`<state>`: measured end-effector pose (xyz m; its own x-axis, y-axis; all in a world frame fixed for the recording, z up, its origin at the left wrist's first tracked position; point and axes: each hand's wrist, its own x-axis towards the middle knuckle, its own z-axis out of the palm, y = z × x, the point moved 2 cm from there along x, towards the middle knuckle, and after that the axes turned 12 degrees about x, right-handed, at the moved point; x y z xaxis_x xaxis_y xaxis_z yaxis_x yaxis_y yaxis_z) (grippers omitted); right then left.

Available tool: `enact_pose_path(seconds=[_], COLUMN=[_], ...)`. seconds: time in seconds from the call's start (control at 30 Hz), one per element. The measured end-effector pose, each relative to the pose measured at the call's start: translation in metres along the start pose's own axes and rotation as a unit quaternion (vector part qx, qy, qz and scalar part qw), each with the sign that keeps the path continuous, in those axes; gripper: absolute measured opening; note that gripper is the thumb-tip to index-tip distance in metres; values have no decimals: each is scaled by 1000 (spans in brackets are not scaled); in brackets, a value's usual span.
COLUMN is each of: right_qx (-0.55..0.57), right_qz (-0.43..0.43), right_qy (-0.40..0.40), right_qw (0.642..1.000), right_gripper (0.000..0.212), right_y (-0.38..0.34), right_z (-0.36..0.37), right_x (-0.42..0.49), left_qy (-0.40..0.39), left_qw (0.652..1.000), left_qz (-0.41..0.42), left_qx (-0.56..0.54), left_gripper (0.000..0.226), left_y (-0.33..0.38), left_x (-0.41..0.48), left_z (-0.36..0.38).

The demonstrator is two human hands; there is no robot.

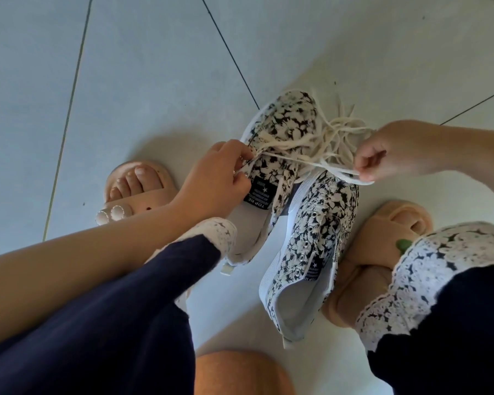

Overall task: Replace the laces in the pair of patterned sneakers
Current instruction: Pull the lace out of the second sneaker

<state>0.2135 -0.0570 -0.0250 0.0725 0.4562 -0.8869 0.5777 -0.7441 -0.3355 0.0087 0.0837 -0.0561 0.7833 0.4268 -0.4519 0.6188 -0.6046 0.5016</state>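
Two black-and-white floral sneakers lie on the tiled floor between my feet. The left sneaker (pixel 283 132) has cream laces (pixel 325 138) piled loosely over its toe. The right sneaker (pixel 314 240) lies nearer me with bare metal eyelets. My left hand (pixel 223 172) pinches a lace end at the left sneaker's upper eyelets, beside the black tongue label (pixel 261 195). My right hand (pixel 382 155) pinches the other stretch of lace, pulled taut across to the right above the right sneaker's toe.
My feet in peach slippers flank the shoes, the left slipper (pixel 134 189) and the right slipper (pixel 382 246). Dark trousers with white lace hems (pixel 428 269) fill the foreground. Pale floor tiles (pixel 154 67) with dark grout lines stretch beyond.
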Motion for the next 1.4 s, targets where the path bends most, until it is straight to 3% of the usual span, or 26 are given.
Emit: enact_pose_path(seconds=[0.1,0.23,0.33,0.43,0.57,0.77,0.93,1.07,1.23,1.4], right_qx=[-85,83,136,99,21,41,254,476,421,249], right_qz=[-22,-110,-169,-197,-223,-224,-202,-181,-139,-156], right_qy=[9,51,171,261,258,218,156,103,138,206], right_qw=[996,989,961,940,940,949,933,854,886,934], right_gripper=[22,13,10,13,9,9,5,11,12,14], right_y=[-6,-31,-46,-63,-74,-79,-69,-43,-31,-62], right_z=[6,8,5,2,6,15,-14,-36,-33,-4], right_x=[8,5,6,14,24,27,3,-5,14,32], left_qy=[-13,30,54,80,105,132,134,113,106,96], left_qw=[999,997,995,993,993,991,991,993,993,995], left_qz=[39,71,83,88,54,26,14,-17,-43,-26], left_qx=[31,27,24,14,0,-6,-9,-11,-17,-21], left_gripper=[30,27,25,24,25,25,25,27,28,28], left_y=[4,5,9,11,7,5,-2,-7,-12,-11], left_x=[-4,-9,-10,-12,-11,-10,-8,-7,-7,-6], left_z=[0,-8,-11,-13,-19,-25,-26,-19,-14,-9])
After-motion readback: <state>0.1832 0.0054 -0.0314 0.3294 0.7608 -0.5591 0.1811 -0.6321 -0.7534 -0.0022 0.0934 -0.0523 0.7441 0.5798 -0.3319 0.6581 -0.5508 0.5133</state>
